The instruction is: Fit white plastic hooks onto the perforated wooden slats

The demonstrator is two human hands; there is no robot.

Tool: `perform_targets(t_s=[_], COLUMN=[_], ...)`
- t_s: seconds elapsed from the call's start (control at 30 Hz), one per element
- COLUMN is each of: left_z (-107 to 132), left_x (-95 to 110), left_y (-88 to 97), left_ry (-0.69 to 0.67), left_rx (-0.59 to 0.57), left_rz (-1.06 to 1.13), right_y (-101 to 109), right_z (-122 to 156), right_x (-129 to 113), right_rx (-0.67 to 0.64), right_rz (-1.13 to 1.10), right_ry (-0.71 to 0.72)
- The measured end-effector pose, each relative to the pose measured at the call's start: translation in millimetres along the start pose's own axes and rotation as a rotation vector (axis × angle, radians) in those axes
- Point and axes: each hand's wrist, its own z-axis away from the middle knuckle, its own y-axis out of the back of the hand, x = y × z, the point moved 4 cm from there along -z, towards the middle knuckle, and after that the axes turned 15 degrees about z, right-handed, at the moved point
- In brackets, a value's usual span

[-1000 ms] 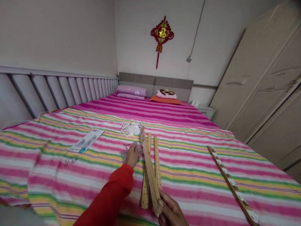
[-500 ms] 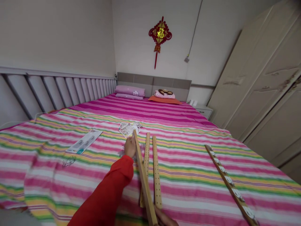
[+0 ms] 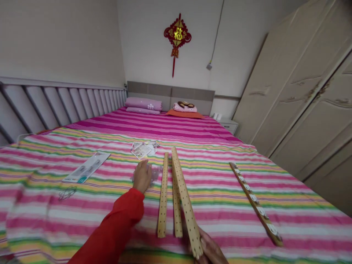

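Note:
My right hand (image 3: 210, 248) grips the near end of a light wooden strip (image 3: 184, 194) dotted with small dark holes. That strip slants up and away, partly covering a second wooden strip (image 3: 177, 211) on the striped bedspread. A third holed strip (image 3: 163, 198) lies just to the left. My left hand (image 3: 142, 176) is off the strips, its fingers loosely bent and the thumb apart, with nothing visible in it. Beside and partly under it lies a clear plastic bag (image 3: 156, 174) with small items that I cannot make out.
Farther off is a pile of white cards and small parts (image 3: 143, 149). To the left lie a packaged card (image 3: 87, 168) and a tangle of thin wire (image 3: 67, 193). On the right rests a brown strip (image 3: 255, 201) carrying several white round pieces. A railing (image 3: 63, 104) borders the bed.
My left hand has let go of the far end of the wooden strip and moved left beside the bag. The held strip has turned its holed face up and shifted right in my right hand.

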Motion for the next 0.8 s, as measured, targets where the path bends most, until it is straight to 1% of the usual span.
perform_targets(t_s=[0.03,0.07,0.1,0.13,0.17,0.2,0.23,0.3,0.37,0.47,0.53,0.6,0.67,0.7,0.73,0.8], left_z=[12,26,42,58,73,86,98,114,122,124,123,123,123,122,122,122], left_x=[4,7,8,7,4,0,-4,-15,-24,-32,-35,-38,-42,-44,-46,-50], left_y=[-3.5,-9.3,-16.2,-22.6,-28.3,-33.8,-38.4,-46.9,-54.6,-62.5,-66.1,-68.8,-70.2,-70.3,-70.3,-70.3], left_ry=[-0.055,-0.094,-0.103,-0.083,-0.066,-0.057,-0.046,-0.035,-0.06,-0.115,-0.151,-0.182,-0.19,-0.186,-0.183,-0.175], left_rx=[-0.031,-0.105,-0.195,-0.262,-0.304,-0.34,-0.35,-0.364,-0.379,-0.374,-0.378,-0.401,-0.413,-0.411,-0.409,-0.41], left_rz=[0.006,0.038,0.089,0.124,0.139,0.138,0.126,0.098,0.068,0.016,-0.023,-0.062,-0.089,-0.098,-0.105,-0.117], right_y=[0,-1,-3,-5,-9,-13,-16,-21,-22,-19,-16,-12,-7,-3,4,27], right_z=[-5,-10,-16,-22,-27,-31,-34,-38,-40,-41,-42,-44,-43,-42,-38,-27], right_x=[-4,-8,-11,-13,-14,-13,-11,-6,-1,0,0,1,1,1,-1,-7], right_rx=[-0.001,0.006,0.004,-0.011,-0.041,-0.065,-0.082,-0.073,-0.028,0.038,0.055,0.05,0.071,0.109,0.17,0.357], right_rz=[-0.051,-0.103,-0.15,-0.191,-0.229,-0.263,-0.284,-0.293,-0.216,0.062,0.253,0.362,0.388,0.385,0.373,0.31], right_ry=[0.0,0.013,0.031,0.043,0.051,0.053,0.044,0.036,0.059,0.159,0.202,0.206,0.218,0.234,0.258,0.324])
